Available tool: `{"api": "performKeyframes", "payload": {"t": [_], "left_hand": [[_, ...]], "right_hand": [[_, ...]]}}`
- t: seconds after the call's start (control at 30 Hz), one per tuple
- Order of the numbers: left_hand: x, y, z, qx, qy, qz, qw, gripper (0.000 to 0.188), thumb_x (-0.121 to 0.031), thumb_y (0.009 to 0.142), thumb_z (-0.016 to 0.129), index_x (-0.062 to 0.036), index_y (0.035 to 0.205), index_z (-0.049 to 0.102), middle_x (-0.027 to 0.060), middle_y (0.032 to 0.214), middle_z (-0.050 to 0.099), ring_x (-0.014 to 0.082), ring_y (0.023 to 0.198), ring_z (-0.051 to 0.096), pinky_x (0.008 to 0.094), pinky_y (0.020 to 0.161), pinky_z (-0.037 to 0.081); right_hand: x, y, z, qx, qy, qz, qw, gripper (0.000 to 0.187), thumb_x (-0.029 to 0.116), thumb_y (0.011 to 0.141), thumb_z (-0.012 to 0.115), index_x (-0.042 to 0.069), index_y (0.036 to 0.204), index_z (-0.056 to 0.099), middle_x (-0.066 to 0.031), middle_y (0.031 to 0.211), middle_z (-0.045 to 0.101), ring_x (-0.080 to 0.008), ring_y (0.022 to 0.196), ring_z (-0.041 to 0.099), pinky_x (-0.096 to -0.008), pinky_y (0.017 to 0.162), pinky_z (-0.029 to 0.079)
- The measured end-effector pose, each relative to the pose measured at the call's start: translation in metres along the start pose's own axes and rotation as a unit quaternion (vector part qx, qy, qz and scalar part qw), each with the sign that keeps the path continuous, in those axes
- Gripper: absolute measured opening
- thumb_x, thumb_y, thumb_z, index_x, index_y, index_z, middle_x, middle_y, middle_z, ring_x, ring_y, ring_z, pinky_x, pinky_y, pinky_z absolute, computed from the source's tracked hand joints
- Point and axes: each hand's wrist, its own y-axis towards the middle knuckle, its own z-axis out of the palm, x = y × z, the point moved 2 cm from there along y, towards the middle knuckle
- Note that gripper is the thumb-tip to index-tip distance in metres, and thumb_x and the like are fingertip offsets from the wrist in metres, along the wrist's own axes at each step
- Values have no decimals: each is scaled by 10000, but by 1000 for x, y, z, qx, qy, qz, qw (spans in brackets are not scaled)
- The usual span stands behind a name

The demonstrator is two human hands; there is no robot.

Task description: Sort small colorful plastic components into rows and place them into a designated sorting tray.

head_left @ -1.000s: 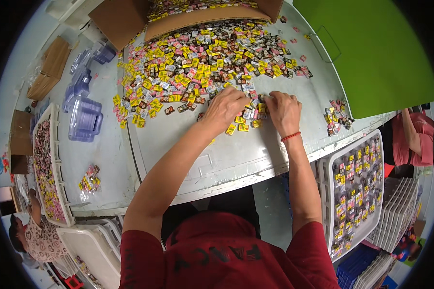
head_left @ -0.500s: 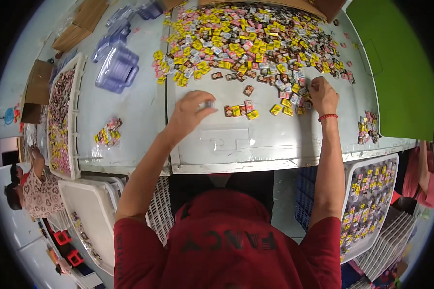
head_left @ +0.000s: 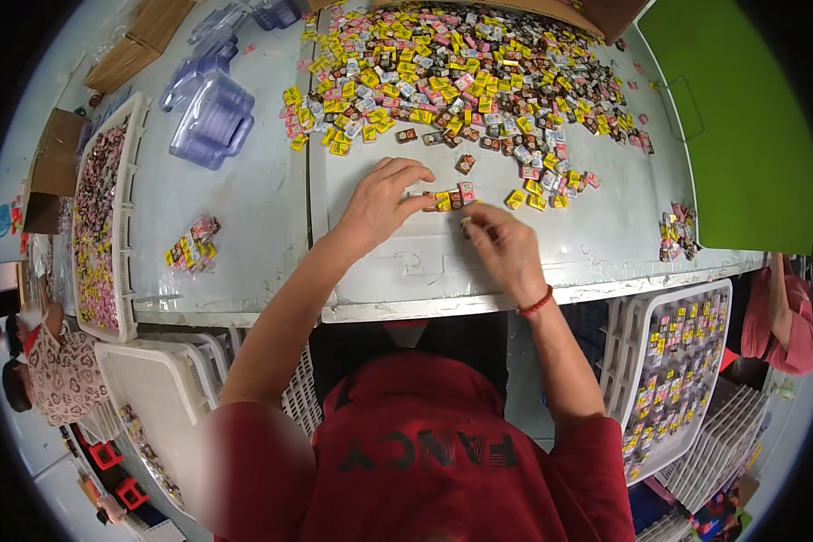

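On the white table, a short row of small printed blocks (head_left: pixel 443 200) in brown and yellow lies before me, with a pink block (head_left: pixel 466 191) at its right end. My left hand (head_left: pixel 379 206) is at the row's left end, thumb against it and forefinger held apart above. My right hand (head_left: pixel 510 248), with a red bracelet at the wrist, pinches a small yellow block (head_left: pixel 466 226) just below the row's right end; fingertips partly hide it. A single brown block (head_left: pixel 464 163) lies above the row. Beyond spreads a large heap of mixed blocks (head_left: pixel 452 81).
Clear plastic trays (head_left: pixel 212 126) are stacked at the left, near a wrapped bundle of blocks (head_left: pixel 192 244). A white crate (head_left: pixel 128 226) of blocks stands far left. A green panel (head_left: pixel 741 117) borders the right. Below it, a white tray (head_left: pixel 637 425) carries packed blocks. Other people are at both sides.
My right hand has moved left from the heap's edge and taken up the yellow block by the row. My left hand has moved right, bringing a small block to the row's left end.
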Motion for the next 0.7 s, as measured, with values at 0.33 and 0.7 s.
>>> {"api": "performKeyframes", "payload": {"t": [0.33, 0.7], "left_hand": [[7, -13, -5, 11, 14, -12, 1000, 437, -173, 731, 771, -65, 1125, 618, 102, 1192, 596, 302, 1123, 528, 384, 961, 431], [-2, 13, 33, 61, 33, 95, 993, 537, -200, 730, 773, -61, 1213, 585, 100, 1258, 566, 301, 1169, 484, 390, 1005, 406]], "right_hand": [[-20, -3, -32, -13, -238, -4, 971, 244, 96, 862, 593, 79, 1098, 647, -151, 938, 661, -346, 801, 646, -400, 682, 521], [-29, 4, -24, -83, -156, 8, 984, 206, 84, 867, 635, 9, 1059, 645, -155, 900, 700, -252, 774, 689, -325, 707, 530]]}}
